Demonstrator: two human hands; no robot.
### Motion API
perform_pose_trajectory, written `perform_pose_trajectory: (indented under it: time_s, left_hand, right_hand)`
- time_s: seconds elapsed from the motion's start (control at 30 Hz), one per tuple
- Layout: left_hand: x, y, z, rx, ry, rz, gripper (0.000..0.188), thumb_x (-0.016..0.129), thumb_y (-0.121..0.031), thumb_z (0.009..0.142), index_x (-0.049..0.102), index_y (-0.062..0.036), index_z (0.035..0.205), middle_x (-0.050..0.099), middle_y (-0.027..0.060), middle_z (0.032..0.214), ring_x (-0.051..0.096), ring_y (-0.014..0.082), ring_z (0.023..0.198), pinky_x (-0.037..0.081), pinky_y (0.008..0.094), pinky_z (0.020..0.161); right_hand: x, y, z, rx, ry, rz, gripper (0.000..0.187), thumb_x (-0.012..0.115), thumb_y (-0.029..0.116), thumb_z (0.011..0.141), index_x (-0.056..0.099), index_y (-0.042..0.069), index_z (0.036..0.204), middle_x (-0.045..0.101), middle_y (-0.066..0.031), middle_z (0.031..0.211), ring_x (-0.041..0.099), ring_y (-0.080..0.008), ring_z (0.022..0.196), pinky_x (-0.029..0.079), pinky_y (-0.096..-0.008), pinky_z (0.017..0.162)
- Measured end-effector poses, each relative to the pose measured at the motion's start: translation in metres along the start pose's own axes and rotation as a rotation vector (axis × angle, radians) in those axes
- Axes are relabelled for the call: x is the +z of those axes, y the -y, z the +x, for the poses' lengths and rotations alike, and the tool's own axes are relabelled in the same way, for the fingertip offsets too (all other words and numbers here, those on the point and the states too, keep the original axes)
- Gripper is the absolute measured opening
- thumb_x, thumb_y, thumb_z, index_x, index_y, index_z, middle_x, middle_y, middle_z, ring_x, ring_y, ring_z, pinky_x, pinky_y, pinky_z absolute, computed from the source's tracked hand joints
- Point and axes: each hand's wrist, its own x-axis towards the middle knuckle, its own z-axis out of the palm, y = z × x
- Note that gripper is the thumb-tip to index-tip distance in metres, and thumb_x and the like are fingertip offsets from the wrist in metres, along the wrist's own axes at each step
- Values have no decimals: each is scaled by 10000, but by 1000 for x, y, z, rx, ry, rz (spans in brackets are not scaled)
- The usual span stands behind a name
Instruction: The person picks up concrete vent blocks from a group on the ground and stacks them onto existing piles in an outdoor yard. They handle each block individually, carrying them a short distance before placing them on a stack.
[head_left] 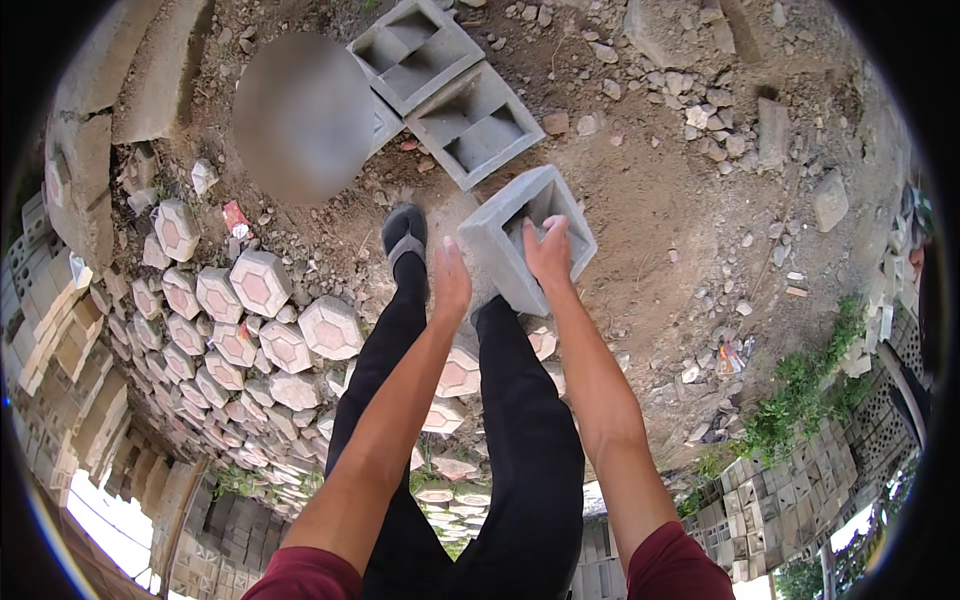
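Observation:
A grey hollow concrete block [496, 248] stands tilted just ahead of my right leg, its open side facing up and to the right. My right hand [548, 252] reaches into the opening and grips the block at its inner partition; some fingertips are hidden inside. Beside the block's left face is my left hand [453, 278], fingers stretched out and holding nothing. Whether it touches the block I cannot tell. Farther ahead, two more hollow concrete blocks, a nearer one [512, 98] and a farther one [447, 45], lie against each other on the dirt.
Many hexagonal paving blocks [331, 328] with reddish centres cover the ground at left. Broken stones [712, 115] lie at the far right. Green weeds [800, 395] grow by stacked blocks [785, 490] at lower right. My left foot wears a dark sandal [404, 232]. A round blur hides something at upper left.

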Motion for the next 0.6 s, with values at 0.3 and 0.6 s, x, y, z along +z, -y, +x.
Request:
perform_pose_trajectory:
  time_s: [0.3, 0.6]
  left_hand:
    - [-36, -176, -177, -294, 150, -971, 715, 220, -632, 933, 405, -85, 1355, 491, 123, 1316, 478, 287, 1199, 343, 379, 1053]
    - [-166, -357, -310, -121, 843, -872, 625, 291, -550, 926, 501, -80, 1281, 558, 150, 1240, 541, 330, 1120, 415, 452, 987]
  right_hand:
    - [-215, 181, -174, 69, -159, 192, 447, 630, 411, 849, 440, 6, 869, 542, -229, 747, 549, -444, 737, 426, -496, 685]
    - [-525, 415, -405, -376, -90, 46, 362, 634, 328, 856, 553, 1, 987, 632, -191, 937, 632, -290, 849, 483, -355, 792]
